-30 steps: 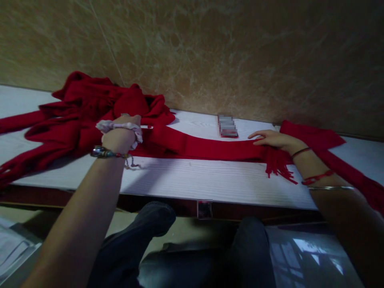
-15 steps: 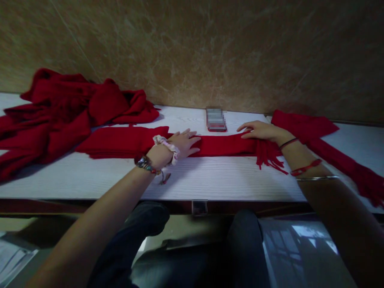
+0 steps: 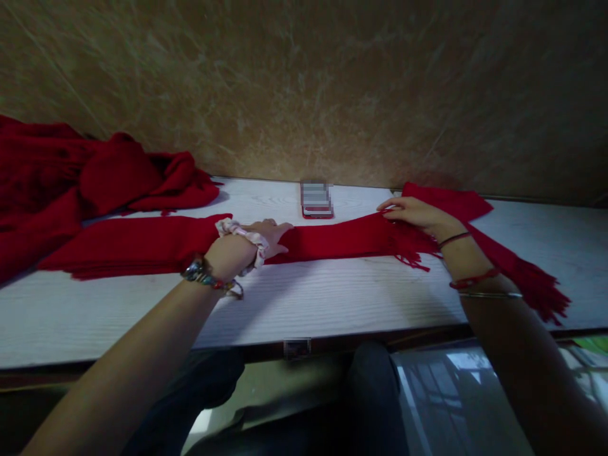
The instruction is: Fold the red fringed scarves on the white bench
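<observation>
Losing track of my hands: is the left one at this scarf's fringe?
No, the left hand is partway along the scarf, while the right hand is by the fringe.

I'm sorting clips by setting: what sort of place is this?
Probably an indoor workroom or shop, though this view can't settle which: a long white tabletop runs along a marbled wall, bearing a heap of red cloth and a fringed red strip.

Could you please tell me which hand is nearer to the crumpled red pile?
Left. The left hand is at the red strip, right of the pile; the right hand is farther away, at the strip's right end.
</observation>
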Motion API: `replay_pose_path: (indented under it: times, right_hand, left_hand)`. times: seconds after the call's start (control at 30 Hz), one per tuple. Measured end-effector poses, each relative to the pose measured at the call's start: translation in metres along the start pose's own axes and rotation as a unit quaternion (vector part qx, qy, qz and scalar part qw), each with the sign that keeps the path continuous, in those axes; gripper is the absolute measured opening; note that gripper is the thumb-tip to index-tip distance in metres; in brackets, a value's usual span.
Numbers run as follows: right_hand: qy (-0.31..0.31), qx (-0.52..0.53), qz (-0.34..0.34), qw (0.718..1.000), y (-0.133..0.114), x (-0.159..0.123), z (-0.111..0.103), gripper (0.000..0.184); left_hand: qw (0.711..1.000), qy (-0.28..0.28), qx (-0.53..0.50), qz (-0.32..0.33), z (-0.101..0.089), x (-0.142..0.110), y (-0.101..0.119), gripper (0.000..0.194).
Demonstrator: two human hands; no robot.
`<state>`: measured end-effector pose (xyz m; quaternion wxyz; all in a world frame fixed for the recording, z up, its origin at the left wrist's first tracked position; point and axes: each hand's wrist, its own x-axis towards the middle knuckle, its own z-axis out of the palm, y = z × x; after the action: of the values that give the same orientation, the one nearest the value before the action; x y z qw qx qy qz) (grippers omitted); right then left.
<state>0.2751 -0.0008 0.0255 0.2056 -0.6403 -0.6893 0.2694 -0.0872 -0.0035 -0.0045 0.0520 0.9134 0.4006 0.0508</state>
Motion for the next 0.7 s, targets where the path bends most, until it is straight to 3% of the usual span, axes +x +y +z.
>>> replay_pose_path:
  times: [0.17,0.23,0.37,0.47,0.57,0.7]
  right_hand:
    - [-0.074,0.097,0.012,0.992,0.007,-0.009,0.013,0.051]
    - [-0.085,0.114,-0.001,0.990,0.012,-0.010,0.017,0.052]
    - [-0.020,0.125,-0.037,0.991,0.020,-0.008,0.018,0.039]
    - [0.018,0.177,-0.068,0.982,0.028,-0.010,0.010,0.039]
    - [0.033,0.186,-0.062,0.980,0.038,-0.014,0.002,0.040]
    - [0.056,0.063,-0.042,0.996,0.048,-0.013,0.001,0.035]
  left_hand:
    - [0.991,-0.026,0.073,-0.109,-0.009,0.025,0.014,0.049]
    - [0.986,-0.037,0.090,-0.132,-0.013,0.035,0.018,0.044]
    - [0.986,-0.060,0.081,-0.131,-0.026,0.042,0.024,0.034]
    - [0.990,-0.031,0.035,-0.135,-0.028,0.045,0.030,0.034]
    - [0.992,-0.011,0.006,-0.125,-0.019,0.051,0.033,0.037]
    - [0.992,-0.032,0.040,-0.111,-0.001,0.058,0.031,0.037]
